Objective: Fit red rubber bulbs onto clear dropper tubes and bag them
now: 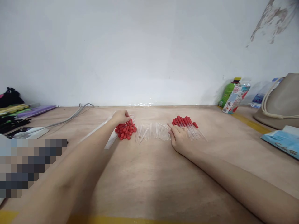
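My left hand [121,117] reaches over a heap of red rubber dropper bulbs [125,131], its fingertips pinched on a red bulb at the top. My right hand [179,137] is closed on a thin glass dropper tube [163,126], which points left from its fingertips. Between the hands, loose clear glass tubes [150,131] lie side by side in a row. Just beyond and right of my right hand, several droppers with red bulbs [183,121] fitted on their glass tubes lie together, partly hidden by that hand.
Clear plastic film [111,141] lies beside the heap. Far left are a grey cable [70,117] and a purple packet [37,111]. At right stand a green bottle [227,93], a carton [235,99] and a beige bag [280,102], with a blue tissue pack [283,141] nearer. A white wall [149,56] borders the table.
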A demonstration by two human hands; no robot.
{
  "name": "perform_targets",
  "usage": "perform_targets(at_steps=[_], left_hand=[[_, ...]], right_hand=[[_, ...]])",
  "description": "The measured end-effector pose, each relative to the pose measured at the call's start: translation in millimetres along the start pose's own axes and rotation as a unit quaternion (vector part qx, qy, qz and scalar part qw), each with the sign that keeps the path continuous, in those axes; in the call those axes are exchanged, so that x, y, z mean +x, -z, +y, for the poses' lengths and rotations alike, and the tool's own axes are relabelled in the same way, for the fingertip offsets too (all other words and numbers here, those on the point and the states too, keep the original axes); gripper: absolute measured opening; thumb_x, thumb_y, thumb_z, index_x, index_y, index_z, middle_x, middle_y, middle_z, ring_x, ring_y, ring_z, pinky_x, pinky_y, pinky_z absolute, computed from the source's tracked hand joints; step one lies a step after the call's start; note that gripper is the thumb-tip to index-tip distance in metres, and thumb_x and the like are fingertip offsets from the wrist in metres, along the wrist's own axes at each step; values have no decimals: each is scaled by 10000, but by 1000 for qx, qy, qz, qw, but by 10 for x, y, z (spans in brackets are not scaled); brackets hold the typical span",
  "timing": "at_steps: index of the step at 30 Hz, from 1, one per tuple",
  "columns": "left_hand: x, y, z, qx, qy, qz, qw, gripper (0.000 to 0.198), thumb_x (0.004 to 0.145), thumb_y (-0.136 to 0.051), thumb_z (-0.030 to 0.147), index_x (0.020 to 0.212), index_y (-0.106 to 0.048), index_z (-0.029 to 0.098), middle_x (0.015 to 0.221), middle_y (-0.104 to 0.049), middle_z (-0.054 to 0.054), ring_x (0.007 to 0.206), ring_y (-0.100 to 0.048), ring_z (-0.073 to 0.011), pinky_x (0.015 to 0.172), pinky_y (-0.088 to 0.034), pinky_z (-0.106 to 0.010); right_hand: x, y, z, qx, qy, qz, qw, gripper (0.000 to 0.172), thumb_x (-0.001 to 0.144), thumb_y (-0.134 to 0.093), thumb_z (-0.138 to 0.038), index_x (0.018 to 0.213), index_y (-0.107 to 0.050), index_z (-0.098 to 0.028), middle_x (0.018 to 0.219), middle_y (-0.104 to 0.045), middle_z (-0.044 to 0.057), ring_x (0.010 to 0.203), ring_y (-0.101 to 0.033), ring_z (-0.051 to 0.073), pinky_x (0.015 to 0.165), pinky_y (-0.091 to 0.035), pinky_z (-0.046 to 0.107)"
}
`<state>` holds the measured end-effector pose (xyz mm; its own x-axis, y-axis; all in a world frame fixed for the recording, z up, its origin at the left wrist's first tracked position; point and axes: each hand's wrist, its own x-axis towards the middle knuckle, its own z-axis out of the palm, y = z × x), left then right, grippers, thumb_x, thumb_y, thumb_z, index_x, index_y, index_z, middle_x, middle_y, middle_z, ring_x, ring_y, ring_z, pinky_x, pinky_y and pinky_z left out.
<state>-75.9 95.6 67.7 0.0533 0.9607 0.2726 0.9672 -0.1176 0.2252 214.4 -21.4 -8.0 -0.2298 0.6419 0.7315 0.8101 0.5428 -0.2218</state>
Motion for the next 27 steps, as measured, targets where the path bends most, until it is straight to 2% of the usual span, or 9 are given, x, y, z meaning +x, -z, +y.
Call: perform_targets(at_steps=[2,5,7,10,14,17,20,24,27], left_hand=[[-25,47,17,-12,3,29,1000,154,652,-593,302,750,-586,183,804,-659,-57,760,-599,-202,649,-436,-266],[-139,115,109,-69,-8,113,991,254,751,-490,302,962,-536,169,894,-637,-55,770,-591,-167,680,-443,-268],[-278,112,221,-205,-46,183,961,293,773,-462,278,1043,-500,169,865,-630,-44,693,-590,-142,638,-453,-260],[-569,-16,431,-366,-89,119,919,179,792,-446,252,909,-556,172,768,-635,-28,704,-602,-139,635,-463,-254],[-984,-312,664,-447,-101,43,888,153,725,-596,280,815,-535,173,771,-621,-18,659,-591,-131,565,-450,-229],[-1191,-461,744,-421,-126,40,898,199,734,-612,331,782,-497,176,716,-583,3,581,-563,-111,513,-420,-215],[-1279,-492,768,-382,-153,30,911,198,773,-576,345,781,-461,184,655,-546,26,544,-539,-103,499,-399,-213],[-1293,-456,774,-359,-174,55,915,196,787,-569,309,911,-475,190,811,-613,-14,716,-582,-134,630,-445,-249],[-1284,-452,770,-342,-177,62,921,224,796,-565,312,979,-514,193,854,-646,-27,698,-585,-134,636,-450,-259]], right_hand=[[2,1,1,12,9,-10,1000,290,879,-311,-171,1018,-565,-145,845,-604,93,764,-533,187,697,-336,315],[-3,-26,25,63,3,10,998,267,880,-304,-181,948,-561,-157,873,-587,101,799,-535,196,715,-389,320],[-10,-51,45,86,-3,20,996,251,875,-310,-182,972,-541,-170,880,-588,96,819,-545,201,726,-410,327],[-15,-58,51,83,11,0,996,291,861,-303,-143,1070,-504,-172,892,-588,88,834,-557,199,735,-416,335],[-2,9,1,61,31,-27,997,289,872,-313,-157,1080,-514,-168,931,-595,95,855,-552,199,742,-402,338],[11,63,-46,64,31,-33,997,233,891,-350,-227,977,-560,-174,879,-618,79,825,-560,188,729,-390,319],[11,90,-91,75,35,-35,996,224,890,-374,-244,922,-582,-167,815,-630,68,778,-563,177,721,-379,312],[-10,86,-143,88,40,-41,994,231,891,-374,-243,918,-592,-171,815,-640,59,756,-565,163,727,-368,315],[-24,77,-163,87,39,-38,995,230,892,-381,-251,927,-595,-175,827,-646,54,751,-562,157,724,-358,313]])
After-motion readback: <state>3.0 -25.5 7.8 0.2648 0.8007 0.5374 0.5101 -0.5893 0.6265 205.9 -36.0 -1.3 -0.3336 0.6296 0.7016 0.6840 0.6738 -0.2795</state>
